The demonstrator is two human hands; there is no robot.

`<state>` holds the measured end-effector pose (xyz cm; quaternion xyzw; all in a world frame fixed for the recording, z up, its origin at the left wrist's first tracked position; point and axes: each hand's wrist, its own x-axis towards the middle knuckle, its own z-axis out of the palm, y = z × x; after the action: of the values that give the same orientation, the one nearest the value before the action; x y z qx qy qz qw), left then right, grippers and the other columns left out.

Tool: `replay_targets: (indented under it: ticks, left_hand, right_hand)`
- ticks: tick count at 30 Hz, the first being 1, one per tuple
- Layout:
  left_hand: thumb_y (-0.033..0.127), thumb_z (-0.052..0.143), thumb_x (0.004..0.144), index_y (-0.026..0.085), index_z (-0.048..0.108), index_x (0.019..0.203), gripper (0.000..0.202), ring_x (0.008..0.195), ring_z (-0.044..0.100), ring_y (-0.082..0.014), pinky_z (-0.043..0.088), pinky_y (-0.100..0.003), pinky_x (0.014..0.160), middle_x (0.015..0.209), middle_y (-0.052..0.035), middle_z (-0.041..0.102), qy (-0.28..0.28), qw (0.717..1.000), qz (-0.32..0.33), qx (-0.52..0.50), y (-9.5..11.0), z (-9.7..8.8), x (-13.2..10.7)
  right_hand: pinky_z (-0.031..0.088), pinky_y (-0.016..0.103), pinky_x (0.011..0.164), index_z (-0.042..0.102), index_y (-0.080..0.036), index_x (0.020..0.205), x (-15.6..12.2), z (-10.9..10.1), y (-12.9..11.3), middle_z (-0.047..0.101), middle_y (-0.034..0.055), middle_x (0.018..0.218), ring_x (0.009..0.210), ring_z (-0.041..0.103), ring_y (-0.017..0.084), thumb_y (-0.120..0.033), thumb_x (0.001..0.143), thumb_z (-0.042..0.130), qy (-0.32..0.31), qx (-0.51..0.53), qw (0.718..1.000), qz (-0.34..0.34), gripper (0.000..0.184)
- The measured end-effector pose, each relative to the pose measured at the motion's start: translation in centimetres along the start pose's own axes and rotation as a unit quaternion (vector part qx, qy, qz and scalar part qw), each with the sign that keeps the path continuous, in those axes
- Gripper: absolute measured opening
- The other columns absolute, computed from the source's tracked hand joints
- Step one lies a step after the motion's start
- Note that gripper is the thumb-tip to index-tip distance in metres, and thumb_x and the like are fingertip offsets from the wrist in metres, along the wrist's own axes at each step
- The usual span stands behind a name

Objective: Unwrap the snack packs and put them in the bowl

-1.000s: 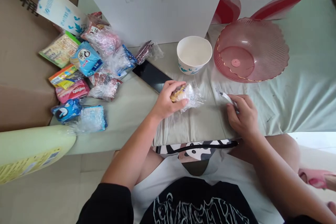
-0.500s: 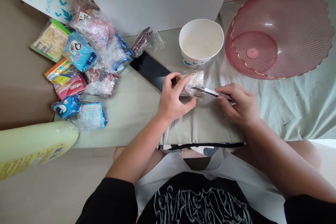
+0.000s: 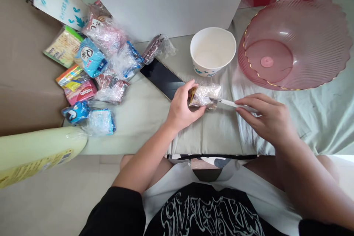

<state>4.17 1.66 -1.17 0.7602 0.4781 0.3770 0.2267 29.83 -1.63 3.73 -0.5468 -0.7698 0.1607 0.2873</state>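
My left hand [image 3: 184, 105] grips the left end of a small snack packet [image 3: 204, 94] wrapped in clear plastic film, thumb below and fingers above. In my right hand [image 3: 265, 114] is a utility knife [image 3: 228, 102] with a white handle, its blade tip against the film on the packet. Just behind the packet stands a white paper bowl [image 3: 211, 49] with a blue pattern near its base. A dark phone [image 3: 163, 79] lies flat to the left, its near end close to my left fingers.
Several wrapped snacks [image 3: 90, 57] are piled at the left. A large pink ribbed plastic bowl [image 3: 312, 48] sits at the back right. Behind stands a white box [image 3: 171, 3]. A pale yellow bottle [image 3: 41, 151] juts in at the left, and a brown carton [image 3: 27, 62] is behind it.
My right hand has shifted right and slightly toward me, with the knife's blade still at the wrapping. The packet sits a little further right, and less of it is covered by my left fingers.
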Motion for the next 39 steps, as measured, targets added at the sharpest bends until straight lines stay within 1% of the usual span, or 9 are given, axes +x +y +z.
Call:
replay_targets:
  ticks: [5,13,18,21,23,26,29,36,39]
  left_hand:
    - [0.034,0.073,0.081,0.021,0.054,0.132,0.056,0.111,0.064,-0.0259,0.055,-0.042,0.097,0.122,-0.0116,0.064,-0.014,0.999,0.025,0.024,0.2,-0.4,0.3]
    - [0.053,0.065,0.085,0.020,0.064,0.124,0.051,0.118,0.064,-0.0284,0.053,-0.045,0.103,0.124,-0.0130,0.065,-0.084,0.994,0.064,-0.027,0.8,-0.8,-0.6]
    - [0.042,0.060,0.093,0.020,0.073,0.106,0.028,0.107,0.067,-0.0237,0.054,-0.042,0.097,0.115,-0.0106,0.070,0.029,1.000,0.013,-0.001,3.5,-0.4,-2.0]
    - [0.047,0.059,0.095,0.020,0.074,0.092,0.031,0.094,0.068,-0.0203,0.057,-0.036,0.085,0.100,-0.0082,0.072,0.086,0.988,-0.083,-0.096,5.2,0.1,-2.9]
    - [0.051,0.064,0.092,0.020,0.071,0.084,0.033,0.082,0.068,-0.0175,0.056,-0.032,0.076,0.089,-0.0052,0.072,0.125,0.952,-0.182,-0.214,6.0,0.6,-3.5]
    - [0.048,0.076,0.080,0.019,0.065,0.075,0.031,0.069,0.067,-0.0148,0.055,-0.028,0.067,0.076,-0.0015,0.070,0.166,0.852,-0.316,-0.382,6.7,1.1,-4.4]
    - [0.040,0.081,0.070,0.018,0.062,0.073,0.030,0.066,0.068,-0.0143,0.055,-0.028,0.067,0.071,-0.0003,0.069,0.185,0.790,-0.368,-0.454,6.8,0.9,-5.0]
    - [0.031,0.075,0.068,0.017,0.062,0.075,0.020,0.072,0.068,-0.0151,0.055,-0.027,0.071,0.077,-0.0017,0.069,0.256,0.793,-0.388,-0.395,5.0,-2.6,-6.1]
    - [0.042,0.065,0.080,0.018,0.065,0.085,0.024,0.087,0.071,-0.0186,0.057,-0.031,0.080,0.093,-0.0058,0.071,0.298,0.830,-0.368,-0.294,4.4,-4.2,-6.6]
  right_hand:
    - [0.049,0.030,0.052,0.072,-0.025,0.094,-1.1,-1.2,2.0,0.072,0.0038,0.082,0.065,0.064,0.017,-0.026,0.092,0.068,0.086,-0.022,0.996,0.030,0.005]
    - [0.053,0.049,0.087,0.069,-0.024,0.108,-1.5,1.1,2.6,0.069,0.0111,0.105,0.096,0.066,0.030,-0.026,0.091,0.063,0.061,-0.076,0.995,-0.007,0.018]
    - [0.054,0.048,0.096,0.061,-0.023,0.122,-2.2,2.0,0.4,0.068,0.0131,0.121,0.113,0.066,0.029,-0.023,0.092,0.058,0.008,0.060,0.995,-0.081,0.030]
    - [0.053,0.052,0.104,0.054,-0.022,0.133,-2.5,2.4,-0.3,0.063,0.0158,0.137,0.128,0.061,0.031,-0.022,0.092,0.056,-0.023,0.104,0.988,-0.112,0.041]
    - [0.052,0.053,0.105,0.050,-0.021,0.138,-2.6,2.4,-0.5,0.062,0.0166,0.140,0.130,0.060,0.032,-0.023,0.091,0.057,-0.043,0.124,0.982,-0.132,0.047]
    - [0.055,0.049,0.096,0.052,-0.022,0.138,-2.8,2.2,-0.6,0.067,0.0147,0.129,0.116,0.066,0.030,-0.019,0.088,0.056,-0.074,0.135,0.979,-0.137,0.050]
    - [0.057,0.043,0.085,0.066,-0.022,0.118,-3.1,2.1,-0.7,0.069,0.0114,0.109,0.097,0.067,0.026,-0.015,0.085,0.056,-0.077,0.129,0.980,-0.134,0.035]
    - [0.055,0.043,0.089,0.063,-0.023,0.081,-2.5,1.2,-0.1,0.071,0.0082,0.104,0.099,0.068,0.025,-0.012,0.080,0.055,-0.017,0.164,0.977,-0.137,0.014]
    - [0.055,0.044,0.086,0.061,-0.023,0.075,-2.0,0.0,1.1,0.073,0.0066,0.094,0.095,0.069,0.026,-0.009,0.076,0.052,0.023,0.140,0.986,-0.091,0.017]
